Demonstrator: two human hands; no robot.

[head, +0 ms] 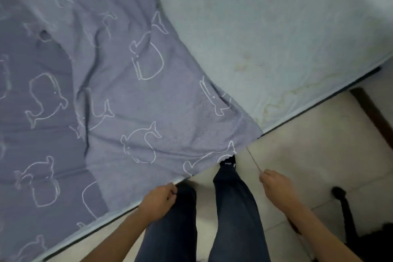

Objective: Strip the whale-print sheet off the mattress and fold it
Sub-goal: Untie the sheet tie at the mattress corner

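Head view: left fingers curled round whale-print sheet edge, right fingers pinching loose thread.

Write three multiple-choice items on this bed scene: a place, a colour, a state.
1. On which side of the grey-blue whale-print fabric sheet is the pale-blue mattress bare? A. left B. right C. nowhere
2. What colour are the sheet's whale outlines? A. red B. black C. white
3. What is the right hand doing? A. pinching a thin pale thread B. lying flat on the mattress C. holding a pillow
Key: B, bare mattress shows right of the sheet's edge; C, the outlines are white; A, the thread runs from its pinch toward the sheet's corner.
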